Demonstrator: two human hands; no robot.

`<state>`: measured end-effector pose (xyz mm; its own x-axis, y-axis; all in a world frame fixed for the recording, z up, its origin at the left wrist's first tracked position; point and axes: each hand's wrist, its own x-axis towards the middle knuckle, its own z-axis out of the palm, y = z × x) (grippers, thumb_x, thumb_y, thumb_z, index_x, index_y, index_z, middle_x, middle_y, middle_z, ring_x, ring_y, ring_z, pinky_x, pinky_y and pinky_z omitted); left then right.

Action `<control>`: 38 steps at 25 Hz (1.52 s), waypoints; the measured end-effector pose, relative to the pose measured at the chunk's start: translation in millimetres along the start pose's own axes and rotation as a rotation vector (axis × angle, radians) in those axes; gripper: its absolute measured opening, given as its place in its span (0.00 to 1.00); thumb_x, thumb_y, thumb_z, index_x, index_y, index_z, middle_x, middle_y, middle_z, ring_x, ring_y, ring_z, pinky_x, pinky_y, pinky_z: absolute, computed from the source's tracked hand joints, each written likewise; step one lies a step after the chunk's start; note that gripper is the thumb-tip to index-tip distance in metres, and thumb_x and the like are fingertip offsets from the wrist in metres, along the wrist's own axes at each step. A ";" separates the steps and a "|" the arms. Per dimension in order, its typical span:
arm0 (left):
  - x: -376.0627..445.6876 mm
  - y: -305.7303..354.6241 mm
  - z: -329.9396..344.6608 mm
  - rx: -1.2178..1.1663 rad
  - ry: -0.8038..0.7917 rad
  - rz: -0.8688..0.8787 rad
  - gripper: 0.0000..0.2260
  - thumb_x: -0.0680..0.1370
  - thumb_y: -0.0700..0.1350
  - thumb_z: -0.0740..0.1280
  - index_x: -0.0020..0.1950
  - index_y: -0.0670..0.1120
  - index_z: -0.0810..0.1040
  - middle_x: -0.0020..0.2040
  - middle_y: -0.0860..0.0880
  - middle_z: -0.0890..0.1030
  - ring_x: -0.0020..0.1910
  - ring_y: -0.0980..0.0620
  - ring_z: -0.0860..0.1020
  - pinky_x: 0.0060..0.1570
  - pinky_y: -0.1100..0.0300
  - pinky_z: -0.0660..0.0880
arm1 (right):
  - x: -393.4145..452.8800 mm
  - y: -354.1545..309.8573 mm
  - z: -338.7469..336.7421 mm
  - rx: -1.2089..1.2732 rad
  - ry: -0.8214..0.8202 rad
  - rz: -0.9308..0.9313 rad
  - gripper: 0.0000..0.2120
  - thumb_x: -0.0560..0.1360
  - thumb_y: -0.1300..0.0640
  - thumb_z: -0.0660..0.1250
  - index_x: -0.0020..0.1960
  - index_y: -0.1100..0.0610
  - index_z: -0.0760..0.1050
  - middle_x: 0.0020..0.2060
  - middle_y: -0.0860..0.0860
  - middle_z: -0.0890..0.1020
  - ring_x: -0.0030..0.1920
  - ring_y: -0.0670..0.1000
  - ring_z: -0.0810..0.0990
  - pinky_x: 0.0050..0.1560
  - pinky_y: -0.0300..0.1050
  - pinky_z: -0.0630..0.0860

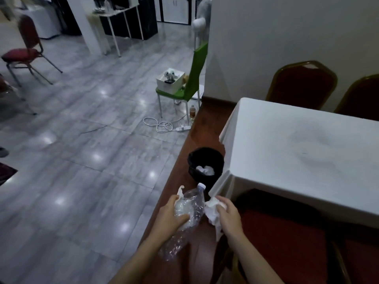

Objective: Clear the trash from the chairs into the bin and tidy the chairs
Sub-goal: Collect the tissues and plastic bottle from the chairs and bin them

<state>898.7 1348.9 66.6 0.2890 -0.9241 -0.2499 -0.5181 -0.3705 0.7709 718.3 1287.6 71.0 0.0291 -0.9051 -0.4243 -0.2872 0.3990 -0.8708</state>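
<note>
Both hands are full: my left hand (171,217) wraps around one crumpled clear plastic bottle (188,214) with a pale cap, plus a scrap of white wrapper, and my right hand (228,215) is closed on one wad of white tissue (212,214). Just ahead of my grip, beside the white table (297,152), stands one black bin (206,166) with white paper lumps already inside. Two red chairs (301,85) sit beyond the table, another red seat (287,238) right of my hands.

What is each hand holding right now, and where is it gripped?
Left hand grips the crushed plastic bottle around its middle. Right hand clutches crumpled white tissue by its top.
</note>
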 end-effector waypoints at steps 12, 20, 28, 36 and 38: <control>174.6 11.6 -41.8 0.022 -0.162 -0.043 0.24 0.70 0.46 0.74 0.62 0.47 0.70 0.52 0.48 0.81 0.46 0.50 0.81 0.44 0.60 0.77 | 135.5 -39.5 54.2 -0.017 0.143 0.093 0.08 0.76 0.63 0.64 0.55 0.60 0.71 0.48 0.56 0.76 0.48 0.54 0.76 0.49 0.45 0.72; 280.7 26.5 -82.5 -0.016 -0.185 -0.118 0.24 0.70 0.42 0.74 0.64 0.44 0.70 0.52 0.43 0.82 0.46 0.47 0.82 0.45 0.56 0.79 | 224.0 -82.0 86.4 -0.104 0.108 0.033 0.08 0.76 0.62 0.64 0.54 0.57 0.70 0.45 0.51 0.77 0.44 0.50 0.75 0.41 0.39 0.67; 419.9 9.8 -95.5 -0.103 -0.345 -0.150 0.19 0.70 0.42 0.74 0.58 0.44 0.72 0.50 0.44 0.81 0.49 0.45 0.81 0.51 0.47 0.80 | 310.9 -119.2 126.1 -0.118 0.158 0.076 0.06 0.75 0.62 0.63 0.51 0.55 0.72 0.43 0.48 0.79 0.42 0.44 0.77 0.38 0.38 0.72; 511.5 -1.5 -81.7 -0.040 -0.540 -0.257 0.14 0.71 0.41 0.74 0.53 0.47 0.73 0.49 0.45 0.81 0.42 0.53 0.80 0.41 0.59 0.78 | 367.4 -126.5 135.9 -0.126 0.269 0.208 0.07 0.75 0.60 0.65 0.46 0.49 0.73 0.42 0.43 0.79 0.41 0.36 0.77 0.35 0.27 0.70; 526.9 -4.2 -70.5 0.016 -0.578 -0.296 0.15 0.71 0.42 0.74 0.55 0.44 0.74 0.50 0.43 0.81 0.47 0.46 0.81 0.46 0.53 0.79 | 387.9 -115.4 134.9 -0.072 0.258 0.276 0.05 0.76 0.60 0.64 0.47 0.51 0.73 0.43 0.45 0.80 0.43 0.42 0.78 0.37 0.33 0.70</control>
<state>1110.0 870.1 -27.1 -0.0565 -0.6824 -0.7288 -0.4959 -0.6144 0.6137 891.9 910.3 -26.7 -0.2976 -0.7763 -0.5557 -0.3178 0.6294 -0.7091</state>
